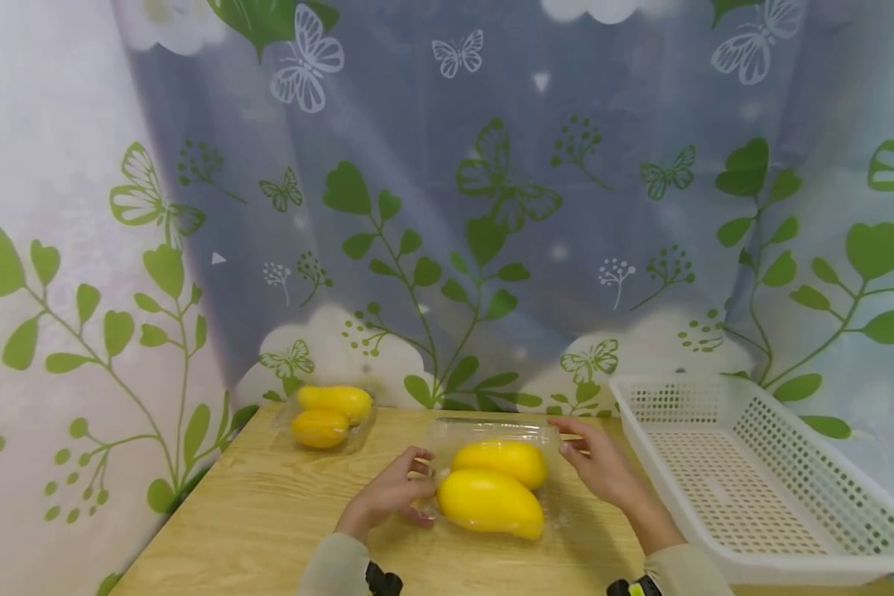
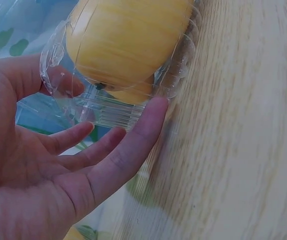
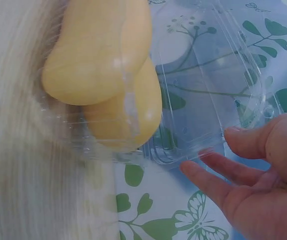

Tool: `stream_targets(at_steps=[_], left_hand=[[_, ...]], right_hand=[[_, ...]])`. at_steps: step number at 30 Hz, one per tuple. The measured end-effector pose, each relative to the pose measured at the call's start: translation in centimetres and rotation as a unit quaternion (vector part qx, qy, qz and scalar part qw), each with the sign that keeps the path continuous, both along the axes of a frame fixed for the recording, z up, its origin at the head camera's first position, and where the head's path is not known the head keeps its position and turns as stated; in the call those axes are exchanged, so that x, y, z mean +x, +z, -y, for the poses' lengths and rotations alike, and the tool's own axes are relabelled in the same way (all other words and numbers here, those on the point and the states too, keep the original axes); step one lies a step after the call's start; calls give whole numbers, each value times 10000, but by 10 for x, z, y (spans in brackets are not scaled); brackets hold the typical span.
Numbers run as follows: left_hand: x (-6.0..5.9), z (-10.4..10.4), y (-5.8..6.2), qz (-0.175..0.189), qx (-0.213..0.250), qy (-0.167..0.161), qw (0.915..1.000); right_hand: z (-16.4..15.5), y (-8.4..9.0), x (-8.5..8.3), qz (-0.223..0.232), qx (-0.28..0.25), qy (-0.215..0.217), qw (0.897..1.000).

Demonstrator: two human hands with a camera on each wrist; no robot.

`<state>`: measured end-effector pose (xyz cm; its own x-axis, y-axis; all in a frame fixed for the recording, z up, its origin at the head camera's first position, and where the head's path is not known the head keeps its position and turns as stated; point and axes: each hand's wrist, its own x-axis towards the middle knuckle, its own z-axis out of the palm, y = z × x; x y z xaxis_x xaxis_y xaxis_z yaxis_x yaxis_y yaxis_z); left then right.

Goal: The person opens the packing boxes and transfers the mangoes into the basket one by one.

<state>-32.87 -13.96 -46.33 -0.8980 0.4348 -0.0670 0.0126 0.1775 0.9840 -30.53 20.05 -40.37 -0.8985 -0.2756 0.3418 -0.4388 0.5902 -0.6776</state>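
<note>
Two yellow mangoes point(image 1: 487, 503) lie in a clear plastic clamshell box point(image 2: 116, 112), its lid point(image 3: 203, 95) raised behind them. My left hand point(image 1: 389, 494) holds the left end of the box. In the left wrist view, one digit shows through the plastic at the rim, and the other fingertips point(image 2: 156, 112) lie against the end wall. At the lid's right edge is my right hand point(image 1: 599, 463), its fingers lightly bent and spread. Thumb and fingertips point(image 3: 233, 137) come right up to that edge in the right wrist view.
Another clear pack with two yellow mangoes point(image 1: 324, 429) sits at the table's back left. A white perforated plastic basket point(image 1: 670, 505) stands on the right. Behind the wooden table point(image 1: 246, 513) hangs a printed curtain point(image 1: 417, 248) with leaves and butterflies.
</note>
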Motion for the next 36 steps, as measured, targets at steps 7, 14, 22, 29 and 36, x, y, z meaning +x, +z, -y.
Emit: stream_targets(at_steps=[7, 14, 22, 29, 36], left_hand=[[1, -1, 1, -32, -42, 6, 10000], [-2, 1, -1, 30, -110, -27, 9999], [-2, 2, 1, 93, -151, -100, 9998], [0, 2, 5, 227, -219, -79, 9995], [0, 3, 5, 308, -241, -92, 9992]], right_hand=[[1, 8, -9, -292, 204, -92, 9993], [0, 17, -19, -15, 157, -350, 9993], [0, 23, -34, -42, -85, -392, 9992], [0, 25, -47, 173, -165, -465, 9986], [1, 21, -58, 259, -122, -630, 9976]])
